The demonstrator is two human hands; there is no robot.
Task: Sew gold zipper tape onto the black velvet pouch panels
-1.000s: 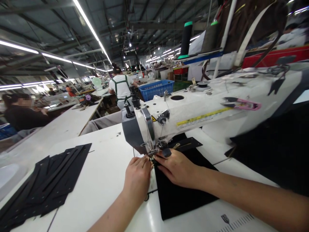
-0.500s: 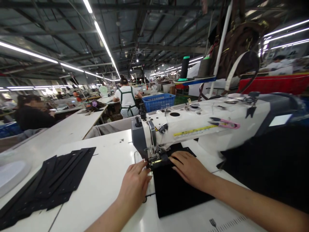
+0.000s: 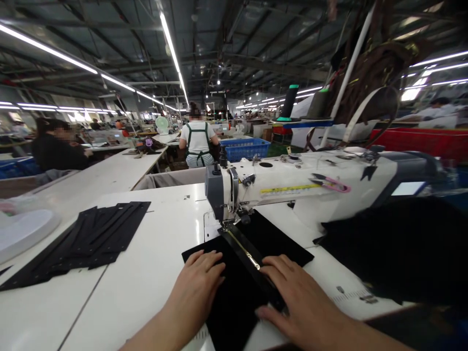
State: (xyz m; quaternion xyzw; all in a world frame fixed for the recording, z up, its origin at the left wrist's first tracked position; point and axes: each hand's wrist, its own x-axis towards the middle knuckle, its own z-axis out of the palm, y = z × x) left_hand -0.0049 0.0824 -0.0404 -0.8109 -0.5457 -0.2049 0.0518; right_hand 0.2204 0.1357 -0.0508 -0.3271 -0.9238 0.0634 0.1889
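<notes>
A black fabric panel (image 3: pixel 234 297) lies on the white table, partly under the head of a sewing machine (image 3: pixel 221 195). Along it runs a zipper (image 3: pixel 239 243) with gold teeth and a metal pull, its far end at the presser foot. My left hand (image 3: pixel 197 287) rests on the panel's left side, fingers slightly bent and nothing gripped. My right hand (image 3: pixel 292 287) lies over the near end of the zipper strip, thumb spread from the fingers, fingertips beside the pull. Its palm hides part of the strip.
Overlapping black pieces (image 3: pixel 95 234) lie at left, beside a round white object (image 3: pixel 29 229). Pink-handled thread snips (image 3: pixel 331 183) rest on the machine arm. Dark fabric (image 3: pixel 395 243) is heaped at right. Beyond the machine are a blue crate (image 3: pixel 244 148) and a person in an apron (image 3: pixel 197 139).
The panel has turned, so the zipper now slants from the presser foot towards me. Both hands have come nearer, away from the needle. The camera view has shifted slightly.
</notes>
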